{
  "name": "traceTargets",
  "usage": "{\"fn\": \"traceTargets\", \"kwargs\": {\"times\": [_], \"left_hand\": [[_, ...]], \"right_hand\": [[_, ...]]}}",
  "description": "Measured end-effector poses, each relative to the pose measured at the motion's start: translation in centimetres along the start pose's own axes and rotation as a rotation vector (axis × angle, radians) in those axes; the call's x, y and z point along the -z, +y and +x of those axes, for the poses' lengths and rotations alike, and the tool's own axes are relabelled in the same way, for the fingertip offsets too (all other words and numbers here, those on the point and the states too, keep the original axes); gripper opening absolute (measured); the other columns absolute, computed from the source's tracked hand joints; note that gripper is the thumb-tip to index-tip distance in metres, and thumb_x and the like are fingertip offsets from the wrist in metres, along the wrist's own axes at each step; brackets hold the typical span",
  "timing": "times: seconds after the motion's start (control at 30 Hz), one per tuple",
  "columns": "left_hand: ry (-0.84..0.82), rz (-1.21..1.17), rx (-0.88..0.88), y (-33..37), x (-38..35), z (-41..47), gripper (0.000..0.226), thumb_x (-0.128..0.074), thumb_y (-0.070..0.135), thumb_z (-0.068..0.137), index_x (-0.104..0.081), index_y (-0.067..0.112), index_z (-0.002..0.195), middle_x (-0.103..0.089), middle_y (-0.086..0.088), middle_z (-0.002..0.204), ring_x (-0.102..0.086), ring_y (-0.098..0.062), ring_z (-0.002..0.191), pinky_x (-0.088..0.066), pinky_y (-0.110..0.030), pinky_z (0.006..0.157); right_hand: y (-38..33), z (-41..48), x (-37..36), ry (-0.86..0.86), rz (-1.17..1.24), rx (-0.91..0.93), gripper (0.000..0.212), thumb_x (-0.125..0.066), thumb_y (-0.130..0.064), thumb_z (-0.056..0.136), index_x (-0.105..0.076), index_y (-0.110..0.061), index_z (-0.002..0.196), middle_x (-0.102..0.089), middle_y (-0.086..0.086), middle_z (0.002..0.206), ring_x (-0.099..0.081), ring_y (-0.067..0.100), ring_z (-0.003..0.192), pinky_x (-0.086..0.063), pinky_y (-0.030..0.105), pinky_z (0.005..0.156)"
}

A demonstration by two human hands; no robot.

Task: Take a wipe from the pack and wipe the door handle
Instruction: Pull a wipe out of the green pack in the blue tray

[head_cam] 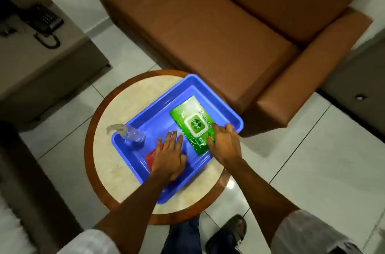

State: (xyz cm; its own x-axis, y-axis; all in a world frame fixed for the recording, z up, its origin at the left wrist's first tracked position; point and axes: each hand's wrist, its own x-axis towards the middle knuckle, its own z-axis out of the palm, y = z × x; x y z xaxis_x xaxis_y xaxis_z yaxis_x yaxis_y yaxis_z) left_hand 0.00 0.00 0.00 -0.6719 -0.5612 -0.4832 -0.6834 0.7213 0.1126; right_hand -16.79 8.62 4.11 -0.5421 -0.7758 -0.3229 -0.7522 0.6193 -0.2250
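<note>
On a small round table [116, 162] with a pale top and a brown wooden rim, a blue tray [216, 95] is set at an angle. In the tray's right half a green wipe pack [188, 116] is laid flat, its white lid facing up and closed. The right hand [226, 145] is placed on the near end of the pack, its fingers [215, 128] spread and curled over the pack's edge, the thumb against its near side. The left hand [169, 157] is laid palm down in the tray just beside the pack, fingers straight and slightly spread, and a red object [151, 157] is partly covered by it. A clear pump bottle [131, 134] is seen lying on its side at the tray's left corner, its nozzle over the rim. A brown sofa [218, 31] stands beyond the table, and a black telephone [44, 19] rests on a cabinet at the left. The door handle cannot be seen.
</note>
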Motion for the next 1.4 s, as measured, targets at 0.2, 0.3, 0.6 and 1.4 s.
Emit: {"fn": "traceTargets", "kwargs": {"times": [0.2, 0.3, 0.6, 1.4], "left_hand": [[-0.023, 0.047, -0.105, -3.0, -3.6, 4.8, 0.068, -0.031, 0.042, 0.095, -0.001, 0.023, 0.153, 0.006, -0.007, 0.163, 0.010, -0.026, 0.150, 0.010, -0.054, 0.117], [-0.026, 0.053, -0.159, -3.9, -4.3, 7.1, 0.070, -0.030, 0.054, 0.095, -0.002, 0.026, 0.153, 0.007, -0.008, 0.163, 0.011, -0.028, 0.149, 0.012, -0.057, 0.116], [-0.189, 0.181, -0.292, -6.2, -3.5, 8.9, 0.073, -0.031, 0.056, 0.095, 0.007, 0.031, 0.152, 0.017, -0.008, 0.161, 0.019, -0.032, 0.147, 0.013, -0.061, 0.115], [0.016, -0.041, -0.146, -3.5, -3.1, 8.2, 0.056, -0.026, 0.044, 0.100, -0.025, 0.020, 0.150, -0.019, -0.008, 0.161, -0.006, -0.026, 0.150, 0.001, -0.054, 0.118]], "right_hand": [[-2.6, 6.6, -5.3, -0.118, -0.059, -0.020, 0.045, -0.053, -0.045, 0.089, -0.053, -0.015, 0.122, -0.057, 0.014, 0.124, -0.039, 0.033, 0.121, -0.037, 0.045, 0.092], [-3.3, 9.0, -6.9, -0.118, -0.086, -0.046, 0.054, -0.055, -0.053, 0.085, -0.049, -0.017, 0.125, -0.052, 0.014, 0.129, -0.039, 0.032, 0.123, -0.035, 0.045, 0.093], [-3.5, 10.2, -7.4, -0.119, -0.205, 0.071, 0.055, -0.053, -0.054, 0.082, -0.056, -0.010, 0.115, -0.060, 0.017, 0.119, -0.047, 0.034, 0.115, -0.034, 0.044, 0.092], [-1.5, 9.2, -5.8, 0.086, -0.206, 0.148, 0.014, -0.061, -0.019, 0.081, -0.067, -0.014, 0.070, -0.011, 0.012, 0.161, -0.006, 0.032, 0.148, -0.015, 0.053, 0.112]]}}
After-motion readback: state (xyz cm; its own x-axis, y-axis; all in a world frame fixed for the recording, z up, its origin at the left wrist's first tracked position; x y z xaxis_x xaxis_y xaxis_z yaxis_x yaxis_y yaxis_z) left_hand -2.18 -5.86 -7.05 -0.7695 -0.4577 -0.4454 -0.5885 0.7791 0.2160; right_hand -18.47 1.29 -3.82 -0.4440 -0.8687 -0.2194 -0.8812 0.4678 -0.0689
